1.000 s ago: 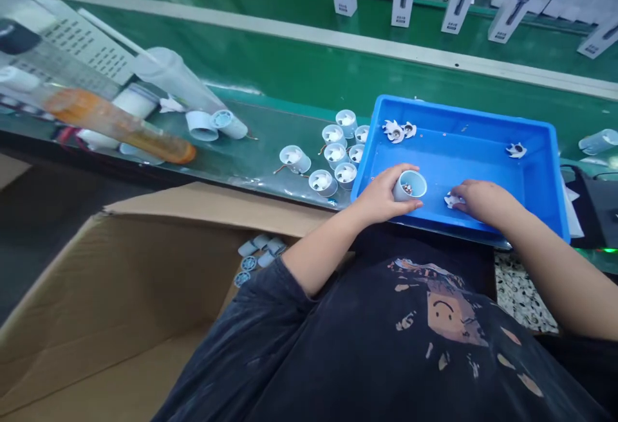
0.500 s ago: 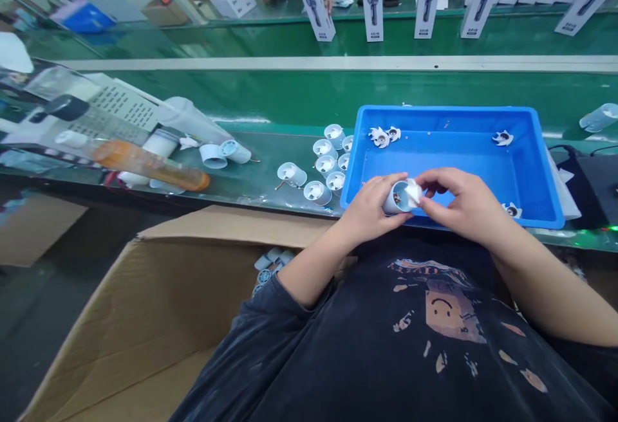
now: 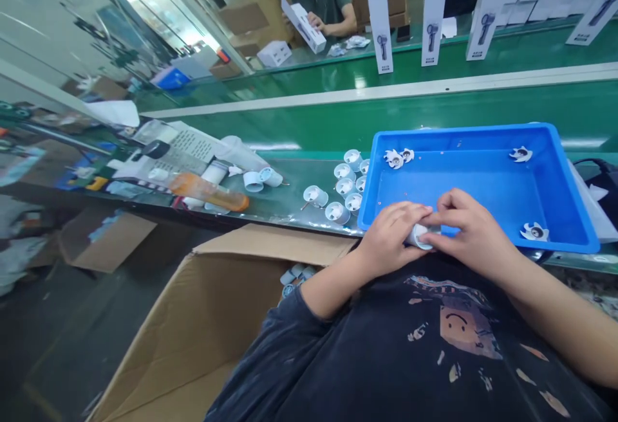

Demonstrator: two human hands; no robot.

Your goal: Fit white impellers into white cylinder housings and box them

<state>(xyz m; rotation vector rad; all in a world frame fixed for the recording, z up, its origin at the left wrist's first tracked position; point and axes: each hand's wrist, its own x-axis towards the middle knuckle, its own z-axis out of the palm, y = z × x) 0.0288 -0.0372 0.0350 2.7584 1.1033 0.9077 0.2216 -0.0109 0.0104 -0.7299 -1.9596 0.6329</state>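
Head view: my left hand (image 3: 393, 235) grips the white housing (image 3: 419, 237) steady so my right hand (image 3: 466, 232) can pinch down onto its open end.

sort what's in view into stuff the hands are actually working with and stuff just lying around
In hand:
left hand and right hand on a white fan housing
loose fan impellers in the blue tray
finished housings

Lying about:
cardboard box
orange bottle
upright product cartons
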